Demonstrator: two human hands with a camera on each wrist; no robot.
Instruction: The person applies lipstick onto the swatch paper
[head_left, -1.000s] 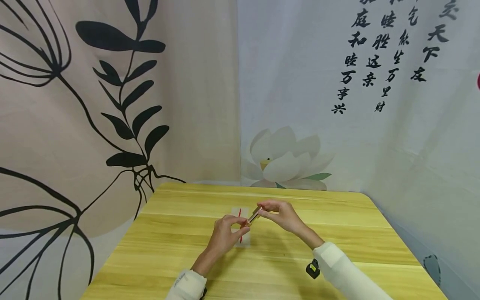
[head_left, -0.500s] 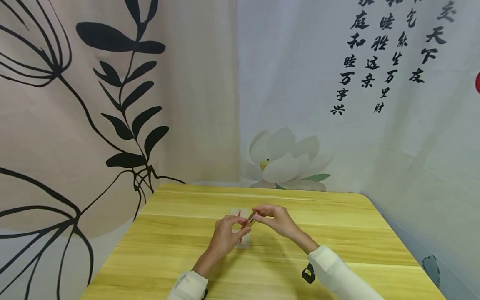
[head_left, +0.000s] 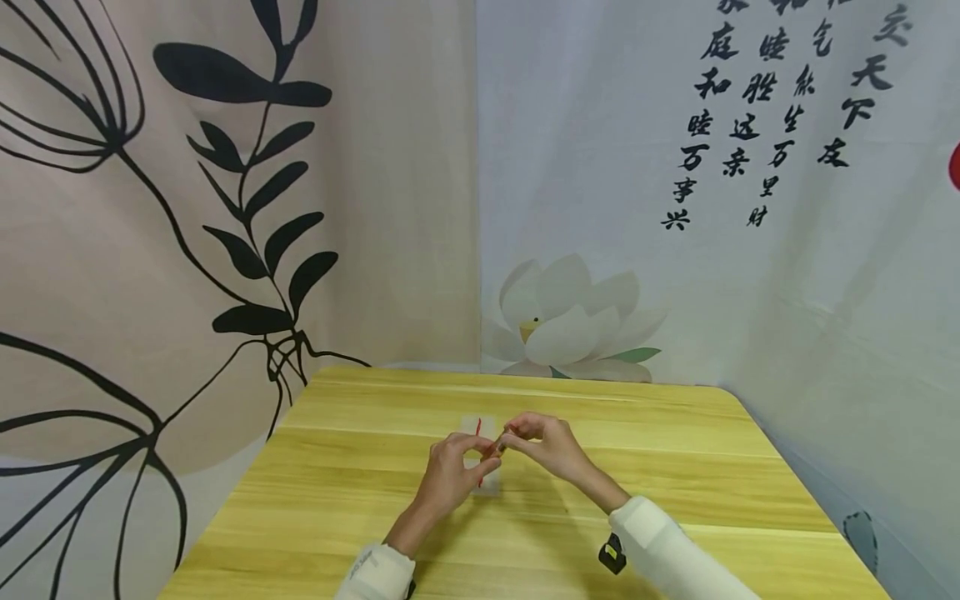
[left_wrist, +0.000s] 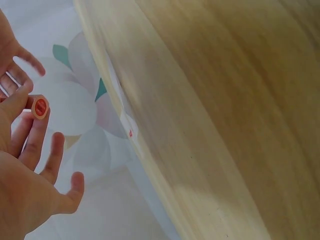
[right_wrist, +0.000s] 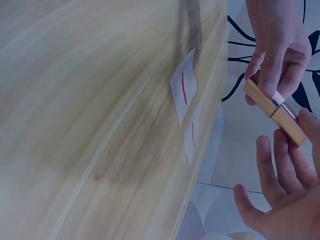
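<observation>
A gold lipstick tube is held between both hands above the table. My left hand pinches one end between thumb and fingertips. From the other side, my right hand pinches the opposite end, its other fingers spread apart. In the right wrist view a seam crosses the middle of the tube, where its two halves meet. The left wrist view shows the tube's round end with a red label. In the head view the fingers hide most of the tube.
White paper slips, a nearer one and a farther one, each with a red stroke, lie on the yellow wood-grain table. Behind the table hangs a printed cloth. A black wrist device shows below the right sleeve.
My right hand has moved left and slightly down toward the left hand. Less of the tube shows between the hands now. My left hand has stayed nearly still.
</observation>
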